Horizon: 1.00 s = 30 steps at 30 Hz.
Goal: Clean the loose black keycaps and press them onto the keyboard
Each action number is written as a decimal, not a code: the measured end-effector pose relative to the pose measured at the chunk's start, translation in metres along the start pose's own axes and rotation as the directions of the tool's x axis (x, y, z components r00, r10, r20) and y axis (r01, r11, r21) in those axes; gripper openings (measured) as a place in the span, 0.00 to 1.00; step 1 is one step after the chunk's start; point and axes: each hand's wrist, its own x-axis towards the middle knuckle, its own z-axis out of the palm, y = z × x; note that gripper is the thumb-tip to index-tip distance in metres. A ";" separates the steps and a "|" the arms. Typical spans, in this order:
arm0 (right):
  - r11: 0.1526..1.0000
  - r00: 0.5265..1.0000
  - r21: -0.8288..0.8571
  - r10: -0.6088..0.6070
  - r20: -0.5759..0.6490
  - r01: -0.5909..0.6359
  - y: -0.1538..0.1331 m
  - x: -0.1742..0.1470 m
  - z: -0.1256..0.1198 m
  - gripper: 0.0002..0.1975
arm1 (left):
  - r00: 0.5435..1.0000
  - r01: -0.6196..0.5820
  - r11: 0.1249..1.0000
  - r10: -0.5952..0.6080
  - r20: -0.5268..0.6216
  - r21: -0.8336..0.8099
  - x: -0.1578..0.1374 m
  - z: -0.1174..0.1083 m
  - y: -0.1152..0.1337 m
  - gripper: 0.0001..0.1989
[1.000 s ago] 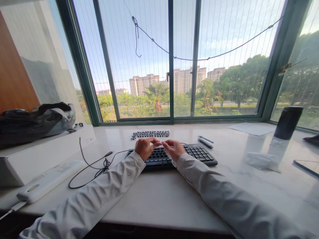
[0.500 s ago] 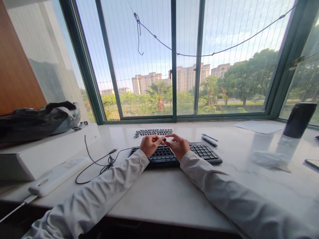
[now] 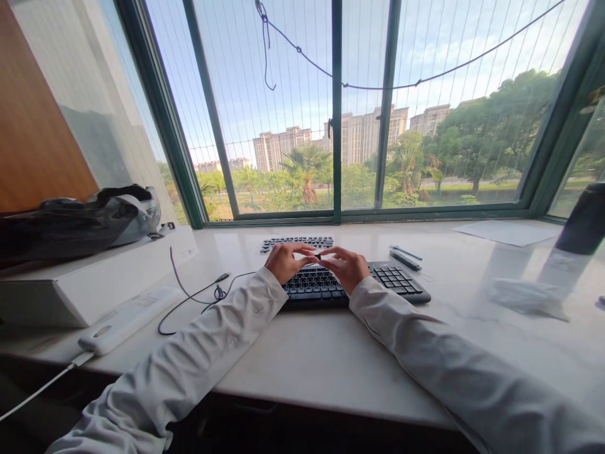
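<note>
Between my fingertips is a small black keycap (image 3: 318, 256), held just above the black keyboard (image 3: 399, 282). My left hand (image 3: 284, 262) is closed, its thumb and fingers pinching at the keycap from the left. From the right, my right hand (image 3: 350, 267) pinches at the same piece with thumb and forefinger. Part of the keyboard's key area is covered by both hands. Behind it, rows of loose black keycaps (image 3: 302, 241) lie on the white tabletop (image 3: 283, 359), partly hidden by my left hand.
Pens (image 3: 405, 257) lie right of the keyboard. Further right are a clear plastic bag (image 3: 529, 296), a paper sheet (image 3: 505, 232) and a black cylinder (image 3: 583, 221). At left are a black cable (image 3: 189, 297), a white power strip (image 3: 130, 318) and a white box (image 3: 104, 277).
The camera view has shifted slightly, moving the desk items right and up in the picture. Both hands stay together over the keyboard, fingers turning a little around the small keycap.
</note>
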 end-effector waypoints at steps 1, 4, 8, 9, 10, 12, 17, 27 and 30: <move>1.000 1.000 0.000 0.001 0.003 -0.001 0.000 0.000 0.000 0.15 | 1.000 -0.002 1.000 0.001 0.008 0.018 0.000 -0.002 0.000 0.18; 1.000 1.000 -0.012 0.005 0.016 -0.005 0.002 -0.001 0.002 0.14 | 0.998 -0.022 0.999 0.020 0.068 0.033 0.002 -0.008 -0.002 0.15; 0.998 0.997 -0.058 -0.011 0.082 0.016 0.004 -0.003 0.006 0.15 | 0.973 -0.038 0.999 0.042 0.226 -0.020 0.007 -0.021 -0.005 0.15; 0.996 0.994 -0.082 -0.022 0.106 0.031 0.004 -0.003 0.008 0.15 | 0.958 -0.034 0.999 0.042 0.283 -0.033 0.008 -0.025 -0.006 0.16; 0.993 0.991 -0.108 -0.038 0.132 0.053 0.003 -0.004 0.009 0.14 | 0.937 -0.028 0.999 0.040 0.348 -0.040 0.009 -0.029 -0.008 0.16; 0.982 0.980 -0.155 -0.078 0.184 0.107 0.000 -0.007 0.013 0.13 | 0.879 -0.005 0.999 0.024 0.476 -0.042 0.012 -0.037 -0.010 0.16; 0.950 0.935 -0.191 -0.181 0.306 0.247 -0.013 -0.015 0.016 0.12 | 0.761 0.098 0.995 -0.052 0.647 -0.035 0.014 -0.055 -0.016 0.14; 0.786 0.737 -0.222 -0.384 0.556 0.576 -0.038 -0.026 0.020 0.16 | 0.659 0.346 0.930 -0.335 0.674 0.124 0.001 -0.073 -0.048 0.09; 0.737 0.679 -0.220 -0.405 0.613 0.639 -0.044 -0.031 0.024 0.18 | 0.791 0.295 0.947 -0.318 0.523 0.128 -0.010 -0.066 -0.053 0.07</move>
